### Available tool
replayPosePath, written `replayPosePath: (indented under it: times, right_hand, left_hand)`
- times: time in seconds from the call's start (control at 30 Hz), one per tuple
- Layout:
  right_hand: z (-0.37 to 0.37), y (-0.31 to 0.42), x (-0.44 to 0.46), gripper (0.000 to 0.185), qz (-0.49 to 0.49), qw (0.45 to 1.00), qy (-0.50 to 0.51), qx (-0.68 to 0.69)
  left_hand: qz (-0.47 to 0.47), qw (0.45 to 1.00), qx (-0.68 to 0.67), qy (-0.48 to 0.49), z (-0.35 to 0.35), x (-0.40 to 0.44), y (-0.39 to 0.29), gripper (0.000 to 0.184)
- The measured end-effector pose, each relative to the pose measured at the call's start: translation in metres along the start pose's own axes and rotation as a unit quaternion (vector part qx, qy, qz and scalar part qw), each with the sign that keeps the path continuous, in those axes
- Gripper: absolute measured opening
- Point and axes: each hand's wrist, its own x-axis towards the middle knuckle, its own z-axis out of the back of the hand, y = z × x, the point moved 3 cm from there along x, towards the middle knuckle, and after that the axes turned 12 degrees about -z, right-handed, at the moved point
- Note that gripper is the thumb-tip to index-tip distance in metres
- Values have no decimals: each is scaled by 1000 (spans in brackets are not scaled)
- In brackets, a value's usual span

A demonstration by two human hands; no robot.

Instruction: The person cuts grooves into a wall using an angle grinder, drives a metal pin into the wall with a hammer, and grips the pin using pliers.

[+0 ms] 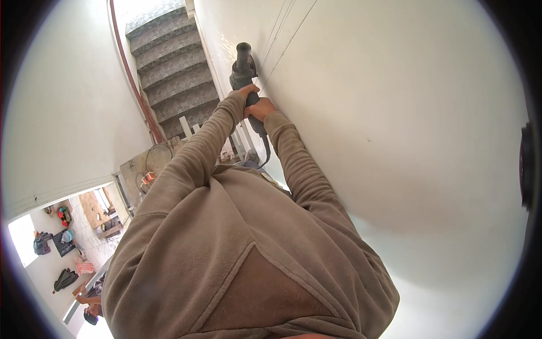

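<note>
Left hand (247, 91) and right hand (261, 107) wrapped round grinder (243, 73), fingers curled in; grinder at wall (395, 135) beside thin lines (292, 37), sparks (227, 48) flying — work seemingly wanted firm two-handed grip, steady wheel (253, 67), cord (267, 149) clear.

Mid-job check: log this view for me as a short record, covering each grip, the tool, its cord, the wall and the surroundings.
Left grip: closed on the power tool, nearer its head
Right grip: closed on it farther back
Tool state: head close against the wall; exact contact hidden
Sparks: visible left of the head
Cord: hanging from the tool's rear
Wall marks: thin dark lines near the tool
Stairs: patterned, left of the tool
Other people: one person at the view's lower left edge
</note>
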Motion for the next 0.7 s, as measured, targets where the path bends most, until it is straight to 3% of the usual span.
replayPosePath:
  times: [0.03,0.3,0.4,0.6,0.7]
  right_hand:
    - [-1,-2,4,55,0,1000,1,6]
    - [2,5,-1,55,-20,1000,4,8]
    - [5,10,-11,43,-13,1000,-10,6]
    - [3,10,-2,45,-19,1000,-11,5]
    - [2,5,2,55,-40,999,16,6]
  left_hand:
    - [79,995,-53,-36,-4,-7,-9,25]
    - [101,989,-94,-59,1,-7,-5,29]
    - [121,986,-94,-63,3,-6,-2,29]
    - [185,976,-101,-52,5,10,10,30]
    - [211,972,-97,-44,3,19,19,30]
